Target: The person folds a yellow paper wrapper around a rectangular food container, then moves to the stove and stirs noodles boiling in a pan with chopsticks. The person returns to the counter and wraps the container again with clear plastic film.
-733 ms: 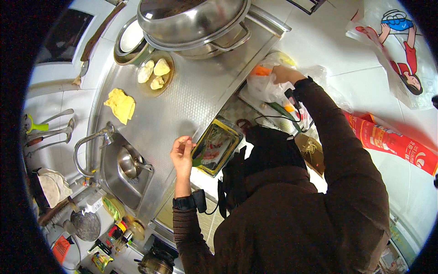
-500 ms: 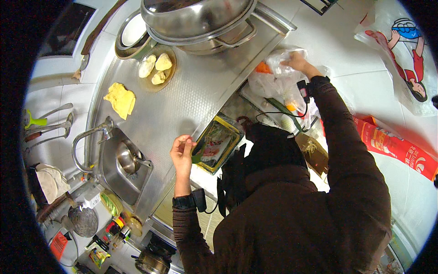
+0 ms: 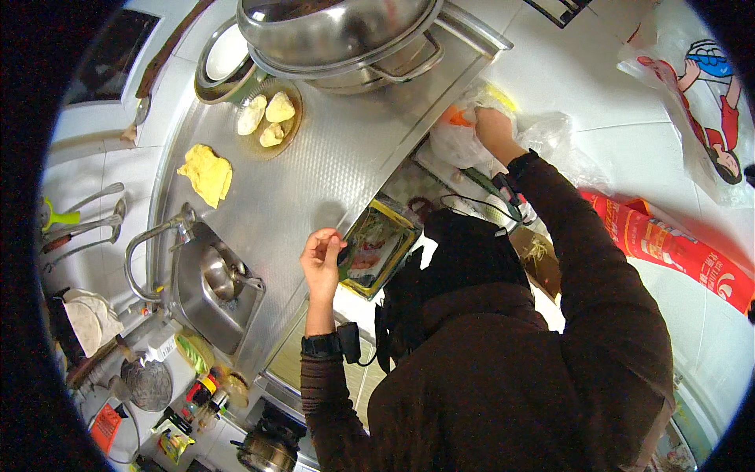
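My right hand (image 3: 494,132) is closed on a clear plastic bag (image 3: 458,141) to the right of the counter. Something orange shows through the bag, and a yellow patch lies past my fingers; the fingertips are partly hidden. Over the counter's near edge, my left hand (image 3: 321,258) hangs with loosely bent fingers and nothing visible in it. Beside it, below the counter, is a yellow-rimmed box (image 3: 410,229) with a dark inside and pinkish contents I cannot make out.
On the steel counter (image 3: 314,161) are a yellow cloth (image 3: 206,175), a glass plate (image 3: 290,141) with three pale yellow lumps, and a large lidded pot (image 3: 346,39). A small pan (image 3: 220,274) sits in the sink (image 3: 187,303). A red bag (image 3: 668,248) lies at right.
My right hand has moved left and slightly nearer on the plastic bag, pulling its shape together. My left hand has shifted slightly right, its fingers a little more bent.
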